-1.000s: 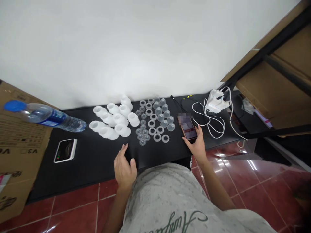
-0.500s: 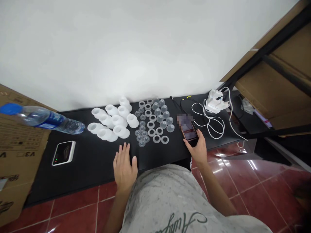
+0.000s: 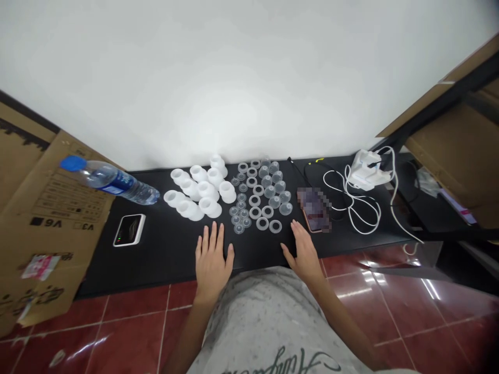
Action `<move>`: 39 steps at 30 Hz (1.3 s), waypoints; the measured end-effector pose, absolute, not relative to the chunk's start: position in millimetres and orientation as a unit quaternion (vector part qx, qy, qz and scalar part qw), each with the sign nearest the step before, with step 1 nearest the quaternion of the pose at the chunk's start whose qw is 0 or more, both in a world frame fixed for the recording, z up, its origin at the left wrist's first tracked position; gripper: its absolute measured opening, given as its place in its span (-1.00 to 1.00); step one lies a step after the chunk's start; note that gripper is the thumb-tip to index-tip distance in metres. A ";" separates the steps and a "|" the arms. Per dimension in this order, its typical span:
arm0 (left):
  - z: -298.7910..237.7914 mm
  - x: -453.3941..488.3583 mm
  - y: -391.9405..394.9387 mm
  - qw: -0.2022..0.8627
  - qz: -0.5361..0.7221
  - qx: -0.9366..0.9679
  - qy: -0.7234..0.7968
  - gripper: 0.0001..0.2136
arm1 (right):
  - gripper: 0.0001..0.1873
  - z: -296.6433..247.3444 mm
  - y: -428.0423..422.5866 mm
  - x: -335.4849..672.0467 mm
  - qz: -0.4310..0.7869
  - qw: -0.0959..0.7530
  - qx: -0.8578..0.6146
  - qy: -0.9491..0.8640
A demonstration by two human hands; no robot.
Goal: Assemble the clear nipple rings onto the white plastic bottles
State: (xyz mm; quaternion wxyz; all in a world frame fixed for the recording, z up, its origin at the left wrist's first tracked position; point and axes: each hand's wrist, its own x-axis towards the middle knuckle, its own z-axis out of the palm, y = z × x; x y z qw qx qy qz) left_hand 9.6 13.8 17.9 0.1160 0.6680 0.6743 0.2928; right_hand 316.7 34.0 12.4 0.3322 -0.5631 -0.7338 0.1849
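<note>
My left hand (image 3: 212, 259) rests flat on the black table (image 3: 163, 262) with its fingers apart, holding nothing. It is nearest to a group of small clear cups and rings (image 3: 253, 200), just in front of them. My right hand (image 3: 304, 257) also lies open on the table, close below a smartphone (image 3: 314, 210). The phone's screen is pixelated and its fingers do not touch it. To the left of the clear pieces stand several frosted white silicone cups (image 3: 198, 189).
A water bottle (image 3: 113, 179) with a blue cap lies at the table's left end, above a white-rimmed black device (image 3: 130, 229). Cardboard (image 3: 58, 228) stands at left. White cables and a charger (image 3: 368, 171) lie at right. Red tile floor (image 3: 128, 322) shows below.
My right hand has come off the phone and moved toward the table's front edge. My left hand has spread flatter. The whole scene sits further right in the view.
</note>
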 end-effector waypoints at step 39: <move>15.8 9.3 26.3 0.659 0.732 0.022 0.170 -0.24 | -0.43 31.5 66.7 274.1 0.694 0.634 -0.313 -0.138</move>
